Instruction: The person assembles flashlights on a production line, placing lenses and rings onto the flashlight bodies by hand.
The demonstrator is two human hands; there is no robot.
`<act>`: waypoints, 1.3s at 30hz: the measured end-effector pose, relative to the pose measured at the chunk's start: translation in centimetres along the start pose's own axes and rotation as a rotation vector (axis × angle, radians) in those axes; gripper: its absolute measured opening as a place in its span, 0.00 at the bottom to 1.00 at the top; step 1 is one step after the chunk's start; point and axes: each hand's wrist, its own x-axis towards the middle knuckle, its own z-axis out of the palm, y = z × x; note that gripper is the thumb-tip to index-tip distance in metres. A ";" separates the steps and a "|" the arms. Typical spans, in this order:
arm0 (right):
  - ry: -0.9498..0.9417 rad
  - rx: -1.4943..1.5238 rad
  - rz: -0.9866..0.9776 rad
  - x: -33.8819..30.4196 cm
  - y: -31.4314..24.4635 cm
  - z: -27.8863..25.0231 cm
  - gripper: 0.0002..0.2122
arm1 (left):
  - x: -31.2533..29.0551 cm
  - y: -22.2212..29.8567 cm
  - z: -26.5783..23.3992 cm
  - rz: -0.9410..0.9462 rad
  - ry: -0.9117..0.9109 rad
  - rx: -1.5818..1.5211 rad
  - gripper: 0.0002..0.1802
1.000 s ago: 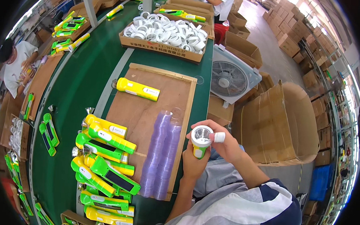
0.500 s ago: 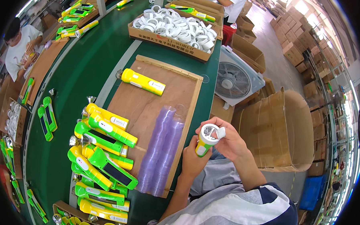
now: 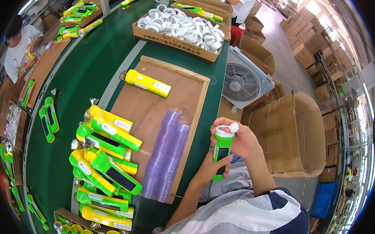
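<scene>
Over my lap a green flashlight (image 3: 222, 150) with a dark panel on its side stands upright, its head end up. My left hand (image 3: 211, 166) is wrapped round its lower body. At the top, my right hand (image 3: 241, 140) grips the white ring (image 3: 226, 129) around the head, with fingers on both sides of it. A small white tab (image 3: 234, 127) sticks out beside that ring. To the left, a wooden board (image 3: 156, 67) bears two stacked rows of clear purple-tinted discs (image 3: 164, 158) and one yellow flashlight (image 3: 148, 83). Several green and yellow flashlights (image 3: 111, 132) lie piled at its left edge.
A cardboard box of white rings (image 3: 178, 41) stands at the far end of the green bench (image 3: 85, 66). Right of the bench are a box fan (image 3: 242, 82) and a big open carton (image 3: 285, 136). Across the bench a co-worker (image 3: 23, 51) handles a yellow piece.
The flashlight has turned from tilted toward me to upright, so its green side and dark panel show. Both hands have shifted with it and still hold it.
</scene>
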 end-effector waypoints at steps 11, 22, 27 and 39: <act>-0.015 -0.060 -0.071 -0.6 0.7 1.2 0.27 | -0.7 -0.2 -1.3 -0.077 -0.231 -0.289 0.12; -0.515 -0.147 -0.173 -2.1 -0.3 0.1 0.37 | -1.2 -0.5 -0.7 -0.192 -0.586 -0.358 0.14; -0.209 -0.304 -0.166 -2.9 -0.1 3.1 0.32 | -1.3 0.4 -0.1 -0.009 -0.414 -0.087 0.16; 0.277 -0.412 -0.238 -2.6 0.1 1.7 0.15 | 0.0 0.0 1.4 0.054 0.031 0.239 0.09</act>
